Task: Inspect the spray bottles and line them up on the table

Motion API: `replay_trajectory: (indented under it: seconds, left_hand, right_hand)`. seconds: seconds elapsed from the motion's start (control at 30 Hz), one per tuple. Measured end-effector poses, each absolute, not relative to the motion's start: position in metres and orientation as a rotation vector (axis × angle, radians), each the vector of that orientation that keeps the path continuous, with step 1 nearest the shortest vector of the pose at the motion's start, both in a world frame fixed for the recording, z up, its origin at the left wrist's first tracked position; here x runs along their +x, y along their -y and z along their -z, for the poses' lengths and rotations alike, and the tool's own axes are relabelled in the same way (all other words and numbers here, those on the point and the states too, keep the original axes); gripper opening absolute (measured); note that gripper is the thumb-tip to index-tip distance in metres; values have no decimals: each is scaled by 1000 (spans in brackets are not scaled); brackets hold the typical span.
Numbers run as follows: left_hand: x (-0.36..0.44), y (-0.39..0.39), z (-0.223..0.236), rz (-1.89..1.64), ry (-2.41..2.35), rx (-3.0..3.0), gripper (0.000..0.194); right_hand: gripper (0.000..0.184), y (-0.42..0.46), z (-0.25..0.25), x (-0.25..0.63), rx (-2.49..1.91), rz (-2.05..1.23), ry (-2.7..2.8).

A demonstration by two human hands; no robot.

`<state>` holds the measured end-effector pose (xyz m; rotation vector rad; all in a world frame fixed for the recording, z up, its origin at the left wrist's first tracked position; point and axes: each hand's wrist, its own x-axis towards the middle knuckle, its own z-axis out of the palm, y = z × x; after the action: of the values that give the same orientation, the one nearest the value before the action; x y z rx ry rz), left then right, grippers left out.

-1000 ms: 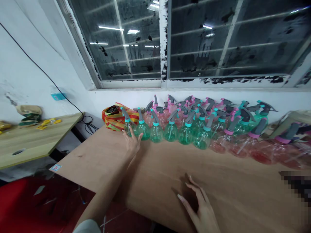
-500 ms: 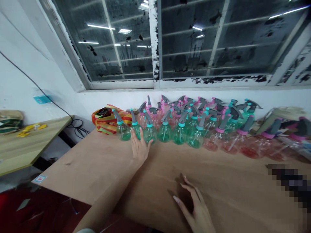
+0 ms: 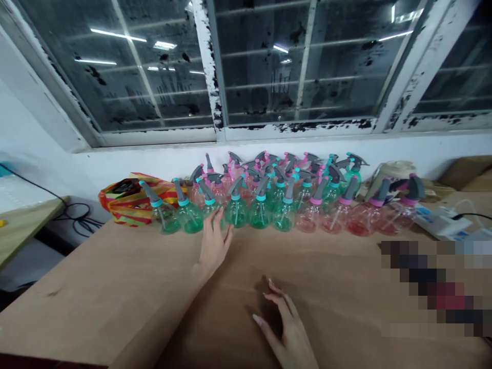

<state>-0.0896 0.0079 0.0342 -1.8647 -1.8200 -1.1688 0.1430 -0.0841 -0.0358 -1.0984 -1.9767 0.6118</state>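
A row of spray bottles stands across the back of the table. Toward the left, several have turquoise collars, grey triggers and green liquid, such as this green spray bottle (image 3: 260, 211). To their right come pink-collared spray bottles (image 3: 363, 219) with reddish liquid. My left hand (image 3: 214, 245) reaches up to the third green spray bottle (image 3: 209, 206) from the left, its fingers extended and partly covering the front; whether they touch it I cannot tell. Low in the view, my right hand (image 3: 286, 324) hovers or rests over the table with fingers loosely curved and apart, holding nothing.
More spray bottles (image 3: 307, 163) crowd behind the front row against the wall. A red and yellow striped bag (image 3: 130, 202) lies at the left end. To the right are a white power strip (image 3: 446, 223) and a cardboard box (image 3: 471, 171). A pixelated patch covers the table's right side.
The view has swung to the right. Along the row, my left hand has shifted from the second green bottle to the third, its fingers now less spread. My right hand keeps its pose.
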Motion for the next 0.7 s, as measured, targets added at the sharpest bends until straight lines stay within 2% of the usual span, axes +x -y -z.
replay_trajectory:
  seconds: [0.13,0.33,0.6,0.7]
  left_hand:
    - [-71,-45,-36,1421,1917,-1798,61]
    - [-69,-75,-29,1439,1950,-1748,74]
    - [-63,-75,-36,1255,2008,-1767,70]
    - [-56,-75,-46,968,2116,-1668,71]
  right_hand:
    - [27,85,32,146,-1087,-649,1962]
    - [26,90,36,174,-1089,-687,1885]
    - [25,97,40,215,-1159,-717,1781]
    - [22,101,41,216,-1159,-732,1709]
